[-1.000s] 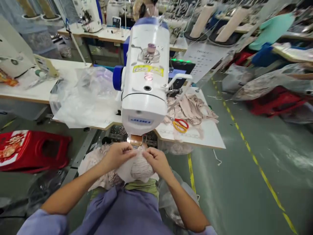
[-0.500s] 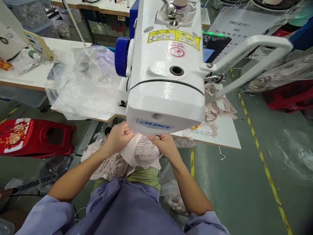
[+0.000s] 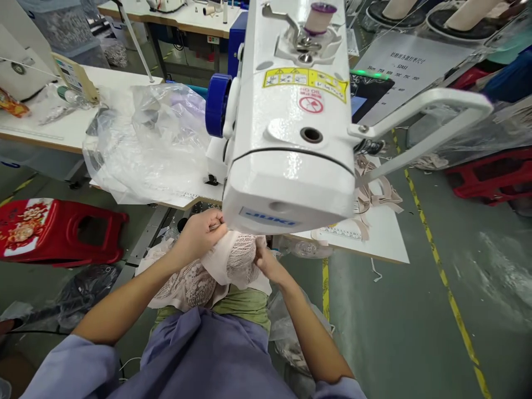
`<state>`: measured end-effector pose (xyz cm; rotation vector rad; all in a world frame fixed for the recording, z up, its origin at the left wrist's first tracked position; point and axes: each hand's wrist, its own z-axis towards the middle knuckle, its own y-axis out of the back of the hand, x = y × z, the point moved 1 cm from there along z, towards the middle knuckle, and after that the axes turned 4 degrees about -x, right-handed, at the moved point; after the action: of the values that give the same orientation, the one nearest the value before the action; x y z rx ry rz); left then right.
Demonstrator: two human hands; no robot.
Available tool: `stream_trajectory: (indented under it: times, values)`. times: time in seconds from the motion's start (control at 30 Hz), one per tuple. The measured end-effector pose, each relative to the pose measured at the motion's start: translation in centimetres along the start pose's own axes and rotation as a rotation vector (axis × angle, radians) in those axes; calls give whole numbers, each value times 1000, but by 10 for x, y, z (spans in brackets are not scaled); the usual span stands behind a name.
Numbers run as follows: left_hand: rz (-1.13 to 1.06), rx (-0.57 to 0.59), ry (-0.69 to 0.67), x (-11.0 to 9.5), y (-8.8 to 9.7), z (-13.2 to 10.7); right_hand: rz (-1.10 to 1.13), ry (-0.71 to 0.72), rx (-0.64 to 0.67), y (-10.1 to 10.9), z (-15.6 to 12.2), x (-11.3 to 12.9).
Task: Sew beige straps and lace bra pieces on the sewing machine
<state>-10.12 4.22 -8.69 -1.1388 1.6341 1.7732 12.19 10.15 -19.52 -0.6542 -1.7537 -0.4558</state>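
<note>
A white sewing machine (image 3: pixel 291 138) fills the middle of the view and hides the needle area. Just below its head, my left hand (image 3: pixel 201 233) is closed on the edge of a pale pink lace garment piece (image 3: pixel 233 260). My right hand (image 3: pixel 266 260) pinches the same piece from the right, its fingertips partly tucked under the machine head. The lace hangs down onto my lap over more lace fabric (image 3: pixel 183 285).
A clear plastic bag (image 3: pixel 141 144) lies on the white table (image 3: pixel 382 244) left of the machine. Pink fabric pieces (image 3: pixel 374 194) are piled to the right. A red stool (image 3: pixel 58 230) stands on the floor at left. A yellow line (image 3: pixel 440 277) marks the floor.
My head has moved closer to the machine, which now hides the scissors and presser foot. Both hands have lifted the lace piece up under the machine head.
</note>
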Motion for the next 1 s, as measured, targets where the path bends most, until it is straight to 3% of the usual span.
stream_trajectory:
  times: [0.07,0.17,0.33,0.5,0.67,0.77,0.87,0.93,1.0]
  values:
    - [-14,-9,-1,2,4,0,57,-30,171,-5,-7,-20]
    - [-27,-26,-3,4,7,-1,139,-117,239,-3,-21,-39]
    - [-11,-30,14,7,5,-2,310,-232,32,9,-43,-49]
    - [12,-4,-12,4,3,-4,313,-188,-138,15,-59,-43]
    - [75,-30,-50,6,6,-11,249,-135,-198,19,-78,-28]
    - [193,-173,-200,1,3,-24,113,-99,-171,24,-87,-14]
    - [166,-238,-512,-19,-7,-48,-53,-18,-129,25,-92,13]
    - [89,-124,-767,-40,-15,-66,-173,83,-32,19,-94,38]
    - [98,103,-924,-59,-23,-81,-295,187,127,7,-96,66]
